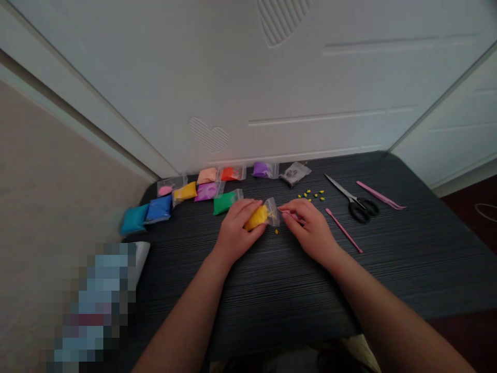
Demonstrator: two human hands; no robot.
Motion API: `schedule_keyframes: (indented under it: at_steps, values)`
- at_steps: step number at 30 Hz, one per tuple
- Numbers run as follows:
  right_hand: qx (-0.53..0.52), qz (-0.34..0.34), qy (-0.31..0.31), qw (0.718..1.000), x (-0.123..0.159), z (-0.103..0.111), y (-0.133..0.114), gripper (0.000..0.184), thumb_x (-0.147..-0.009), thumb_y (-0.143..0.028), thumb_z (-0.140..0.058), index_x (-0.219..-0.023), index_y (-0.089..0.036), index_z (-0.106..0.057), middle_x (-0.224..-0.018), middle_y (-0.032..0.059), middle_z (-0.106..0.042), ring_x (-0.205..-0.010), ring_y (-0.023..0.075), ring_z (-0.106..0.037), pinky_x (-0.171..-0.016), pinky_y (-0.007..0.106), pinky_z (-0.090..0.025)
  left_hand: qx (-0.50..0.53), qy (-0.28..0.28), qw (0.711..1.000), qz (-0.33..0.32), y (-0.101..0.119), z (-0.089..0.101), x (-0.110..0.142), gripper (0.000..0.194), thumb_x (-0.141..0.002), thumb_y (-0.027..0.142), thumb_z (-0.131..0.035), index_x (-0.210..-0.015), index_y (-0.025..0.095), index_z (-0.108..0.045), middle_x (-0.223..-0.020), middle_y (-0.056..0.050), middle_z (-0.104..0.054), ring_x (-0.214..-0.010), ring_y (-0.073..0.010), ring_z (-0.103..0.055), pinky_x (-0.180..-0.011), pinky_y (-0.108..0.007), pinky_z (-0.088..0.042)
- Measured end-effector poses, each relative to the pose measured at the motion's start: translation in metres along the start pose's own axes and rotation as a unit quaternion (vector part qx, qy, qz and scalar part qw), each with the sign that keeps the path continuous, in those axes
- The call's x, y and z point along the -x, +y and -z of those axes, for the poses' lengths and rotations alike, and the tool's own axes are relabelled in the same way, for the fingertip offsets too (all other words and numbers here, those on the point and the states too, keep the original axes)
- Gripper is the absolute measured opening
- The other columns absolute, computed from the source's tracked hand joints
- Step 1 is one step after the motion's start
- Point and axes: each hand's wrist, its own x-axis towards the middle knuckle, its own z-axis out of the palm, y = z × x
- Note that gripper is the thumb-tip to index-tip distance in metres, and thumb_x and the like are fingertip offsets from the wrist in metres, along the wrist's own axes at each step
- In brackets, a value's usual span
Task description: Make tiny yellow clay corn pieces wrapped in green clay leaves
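Observation:
My left hand [234,230] is closed on a small clear zip bag of yellow clay [257,217], its opening end turned to the right. Thin yellow bits show inside that clear end. Close to it, my right hand [311,228] pinches a slim pink modelling tool [288,212]; the fingers hide most of it. A tiny orange-yellow piece [276,231] lies on the dark table [272,295] between the hands. Beyond my right hand are several small yellow-and-green pieces [316,195].
Bags of clay line the back and left: green [225,202], purple [263,170], grey [295,175], blue [158,208] and teal [134,219] among them. To the right lie scissors [351,199], pink tweezers [378,195] and another pink tool [344,230]. A white panel [233,77] stands behind.

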Motion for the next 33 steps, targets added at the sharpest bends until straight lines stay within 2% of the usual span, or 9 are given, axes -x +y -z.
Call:
schedule_keyframes:
  at_steps: [4,12,20,25,28,31,33]
  values:
    - [-0.006,-0.004,-0.002,1.000,-0.001,-0.001,0.004,0.014,-0.078,-0.019,-0.054,-0.089,-0.022,-0.063,-0.094,0.0040,-0.056,-0.094,0.0161,-0.052,-0.085,0.031,-0.042,0.006,-0.010,0.999,-0.052,0.004,-0.001,0.002,0.044,-0.071,0.023,-0.059,-0.115,0.020,-0.050,-0.110,-0.008,-0.055,-0.105,-0.0202,-0.050,-0.092,-0.037,-0.042]
    - [-0.003,0.007,-0.031,1.000,0.001,-0.004,0.009,0.013,-0.072,-0.022,-0.061,-0.085,-0.022,-0.063,-0.097,0.0040,-0.056,-0.095,0.0175,-0.053,-0.086,0.034,-0.042,0.007,-0.041,0.994,-0.100,0.002,-0.003,0.005,0.044,-0.074,0.020,-0.056,-0.118,0.020,-0.047,-0.113,-0.009,-0.054,-0.109,-0.0204,-0.048,-0.094,-0.040,-0.042]
    - [-0.026,-0.011,-0.049,0.998,0.001,-0.007,0.007,0.011,-0.074,-0.018,-0.058,-0.082,-0.022,-0.065,-0.094,0.0030,-0.057,-0.091,0.0156,-0.053,-0.084,0.031,-0.041,-0.010,-0.054,0.993,-0.108,0.002,-0.004,0.006,0.043,-0.075,0.019,-0.055,-0.117,0.018,-0.048,-0.113,-0.009,-0.055,-0.109,-0.0199,-0.048,-0.095,-0.039,-0.041]
    - [-0.107,-0.061,-0.049,0.991,-0.002,-0.002,0.003,0.006,-0.074,-0.022,-0.058,-0.077,-0.021,-0.064,-0.096,0.0027,-0.056,-0.091,0.0151,-0.053,-0.083,0.031,-0.040,0.014,-0.033,0.996,-0.082,0.001,-0.004,0.004,0.039,-0.075,0.022,-0.056,-0.113,0.020,-0.051,-0.109,-0.008,-0.056,-0.102,-0.0179,-0.052,-0.090,-0.036,-0.045]
    - [-0.229,-0.136,0.002,0.964,-0.004,0.003,0.003,0.007,-0.074,-0.027,-0.060,-0.075,-0.021,-0.064,-0.094,0.0016,-0.057,-0.092,0.0144,-0.052,-0.084,0.031,-0.039,0.020,-0.012,0.999,-0.044,-0.001,-0.004,0.003,0.037,-0.074,0.025,-0.057,-0.111,0.020,-0.053,-0.107,-0.007,-0.057,-0.100,-0.0174,-0.053,-0.088,-0.035,-0.046]
    - [-0.387,-0.229,0.068,0.890,-0.006,0.007,0.003,0.008,-0.073,-0.029,-0.061,-0.078,-0.023,-0.063,-0.089,-0.0013,-0.058,-0.085,0.0116,-0.053,-0.079,0.028,-0.041,0.013,0.001,1.000,0.001,-0.002,-0.002,0.001,0.037,-0.073,0.028,-0.058,-0.109,0.020,-0.054,-0.107,-0.006,-0.058,-0.099,-0.0170,-0.054,-0.089,-0.034,-0.045]
    - [-0.448,-0.264,0.080,0.850,-0.007,0.009,0.004,0.009,-0.073,-0.030,-0.061,-0.079,-0.023,-0.062,-0.086,-0.0020,-0.059,-0.080,0.0107,-0.054,-0.075,0.027,-0.042,0.007,0.002,1.000,0.028,-0.002,-0.001,0.000,0.037,-0.073,0.029,-0.059,-0.108,0.019,-0.055,-0.106,-0.006,-0.059,-0.098,-0.0168,-0.055,-0.090,-0.034,-0.044]
